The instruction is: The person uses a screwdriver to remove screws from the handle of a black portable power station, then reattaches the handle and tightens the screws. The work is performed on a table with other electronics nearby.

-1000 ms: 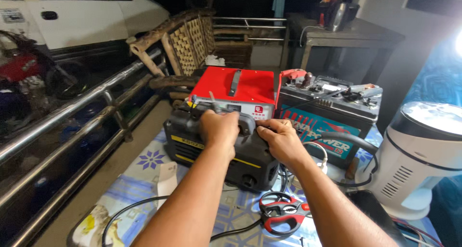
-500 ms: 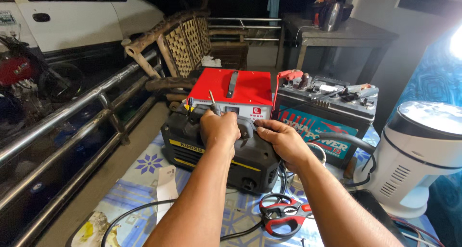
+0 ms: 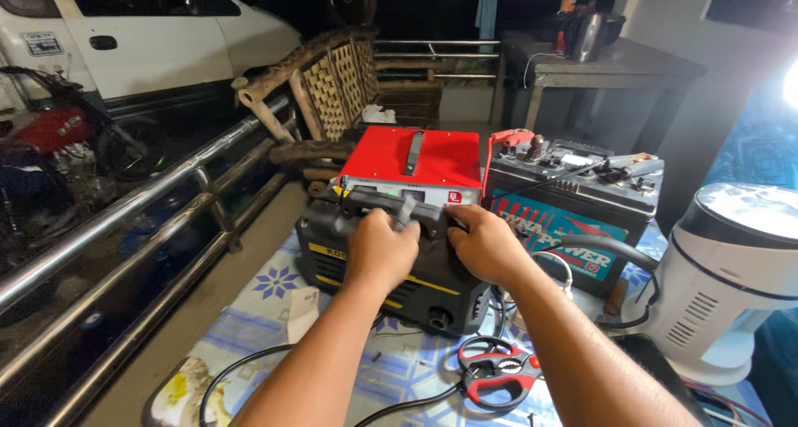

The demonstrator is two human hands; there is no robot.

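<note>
A black box-shaped machine with a yellow stripe (image 3: 416, 290) stands on a blue floral mat (image 3: 274, 281). My left hand (image 3: 381, 248) rests on its top with the fingers curled over a dark grey handle part (image 3: 374, 201). My right hand (image 3: 484, 242) grips the same top edge just to the right. Behind the black machine sits a red-topped unit (image 3: 411, 157) with a grey strap handle. To the right stands a black car battery (image 3: 573, 202) with a red clamp (image 3: 511, 138) on its terminal.
Red-handled pliers (image 3: 499, 373) and black cables (image 3: 241, 369) lie on the mat in front. A white round appliance (image 3: 731, 269) stands at right. Steel railings (image 3: 141, 219) run along the left, with a wicker bench (image 3: 332, 86), a white car and a table behind.
Both hands have stayed on top of the black machine. The view has shifted slightly, and the hands have closed in a little on the grey handle part.
</note>
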